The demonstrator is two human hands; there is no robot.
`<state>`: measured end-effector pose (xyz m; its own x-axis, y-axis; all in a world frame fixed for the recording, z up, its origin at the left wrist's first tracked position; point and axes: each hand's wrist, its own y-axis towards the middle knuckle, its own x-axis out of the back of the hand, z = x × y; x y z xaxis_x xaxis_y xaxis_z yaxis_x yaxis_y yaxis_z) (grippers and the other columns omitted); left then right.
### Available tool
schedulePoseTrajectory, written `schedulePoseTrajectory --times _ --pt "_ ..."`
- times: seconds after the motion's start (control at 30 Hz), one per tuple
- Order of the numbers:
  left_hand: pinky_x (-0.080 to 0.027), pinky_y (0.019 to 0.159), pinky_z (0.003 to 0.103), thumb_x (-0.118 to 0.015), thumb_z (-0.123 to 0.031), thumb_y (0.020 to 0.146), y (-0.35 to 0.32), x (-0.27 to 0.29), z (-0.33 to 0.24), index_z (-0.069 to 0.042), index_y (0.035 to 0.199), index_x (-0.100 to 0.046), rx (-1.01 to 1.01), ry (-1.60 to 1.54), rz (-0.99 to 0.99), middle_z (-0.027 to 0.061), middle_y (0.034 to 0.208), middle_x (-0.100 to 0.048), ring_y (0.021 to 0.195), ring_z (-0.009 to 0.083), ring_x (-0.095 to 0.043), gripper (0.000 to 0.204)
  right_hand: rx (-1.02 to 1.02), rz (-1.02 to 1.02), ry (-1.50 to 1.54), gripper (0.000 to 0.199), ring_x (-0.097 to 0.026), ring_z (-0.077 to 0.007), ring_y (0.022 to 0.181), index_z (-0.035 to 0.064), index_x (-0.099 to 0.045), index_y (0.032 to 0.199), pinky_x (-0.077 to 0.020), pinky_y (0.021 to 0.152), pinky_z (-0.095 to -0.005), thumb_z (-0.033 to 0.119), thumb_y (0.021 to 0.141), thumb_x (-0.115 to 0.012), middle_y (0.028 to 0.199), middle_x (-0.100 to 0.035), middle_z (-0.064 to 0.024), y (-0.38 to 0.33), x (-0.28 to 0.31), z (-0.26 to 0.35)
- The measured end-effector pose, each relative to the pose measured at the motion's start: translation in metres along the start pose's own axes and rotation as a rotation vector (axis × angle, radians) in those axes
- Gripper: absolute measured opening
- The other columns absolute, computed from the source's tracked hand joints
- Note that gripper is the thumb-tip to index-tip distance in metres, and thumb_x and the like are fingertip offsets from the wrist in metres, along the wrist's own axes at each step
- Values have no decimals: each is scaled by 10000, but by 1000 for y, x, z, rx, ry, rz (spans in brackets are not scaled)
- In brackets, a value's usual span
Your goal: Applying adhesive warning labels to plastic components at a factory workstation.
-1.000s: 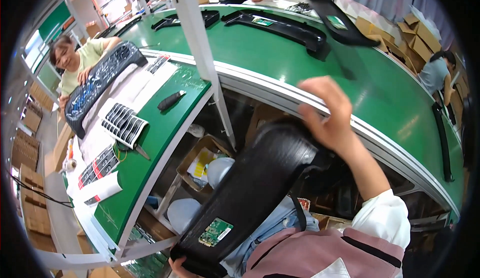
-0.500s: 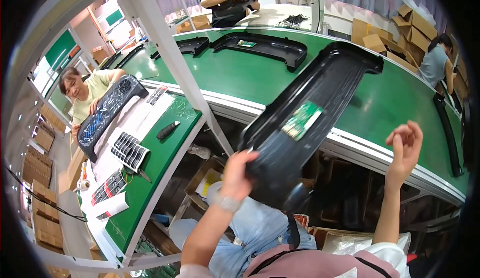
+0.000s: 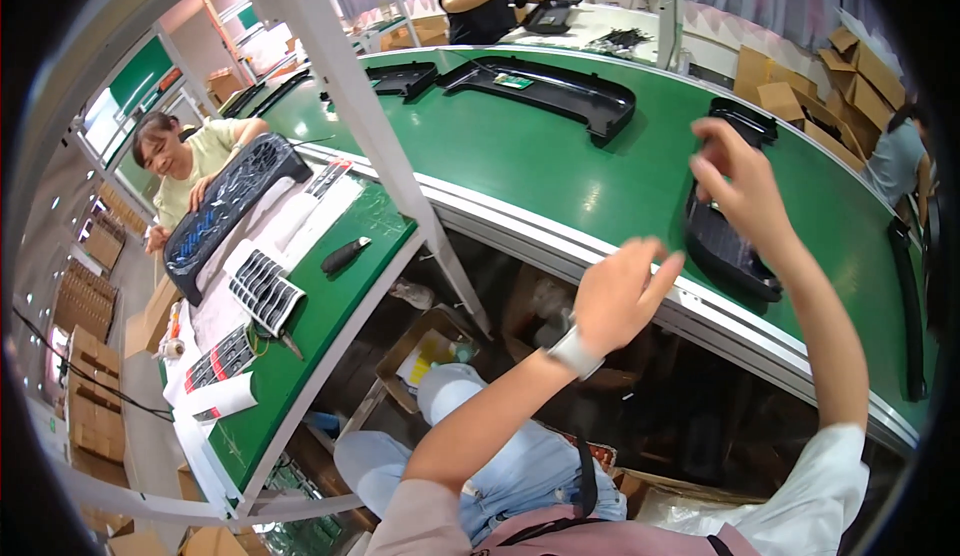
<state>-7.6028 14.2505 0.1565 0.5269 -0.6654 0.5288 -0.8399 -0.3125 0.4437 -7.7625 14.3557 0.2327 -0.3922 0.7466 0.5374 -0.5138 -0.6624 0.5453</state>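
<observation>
A long black plastic housing (image 3: 722, 244) lies on the green conveyor belt (image 3: 590, 188), partly hidden behind my right hand. My right hand (image 3: 738, 181) hovers over it, fingers loosely bent and apart, with nothing in them. Lower and to the left, my left hand (image 3: 622, 296) is raised by the belt's near metal rail, thumb stretched out, holding nothing. Farther along the belt sits another black housing (image 3: 560, 96) with a small green circuit board (image 3: 513, 81) in it.
At left, a co-worker handles a film-wrapped black housing (image 3: 230, 211) at a green-topped table (image 3: 345, 286) bearing label sheets (image 3: 265, 291) and a dark-handled tool (image 3: 345, 256). A white post (image 3: 375, 106) stands before the belt. Cardboard boxes (image 3: 800, 106) fill the far right.
The black housing that my left hand held has been let go and now rests on the belt. Both hands are empty; my left has moved right, my right up and left over the housing.
</observation>
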Motion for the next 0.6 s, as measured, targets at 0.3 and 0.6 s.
schedulePoseTrajectory --times 0.3,0.6 --pt "-485 567 322 -645 -143 871 -284 96 82 -23 871 -685 516 184 -126 121 744 -659 617 266 -623 127 -908 -74 133 548 -671 -301 551 -61 -549 1062 -519 430 -399 459 888 -563 714 -656 -196 184 -143 -219" --pt "-370 486 240 -564 -200 939 -426 71 94 -84 700 -593 1092 -167 -925 -14 568 -520 521 57 -466 267 -972 -20 397 238 -645 -390 717 -16 -593 917 -475 695 -627 99 722 -520 843 -631 -193 239 -187 -251"
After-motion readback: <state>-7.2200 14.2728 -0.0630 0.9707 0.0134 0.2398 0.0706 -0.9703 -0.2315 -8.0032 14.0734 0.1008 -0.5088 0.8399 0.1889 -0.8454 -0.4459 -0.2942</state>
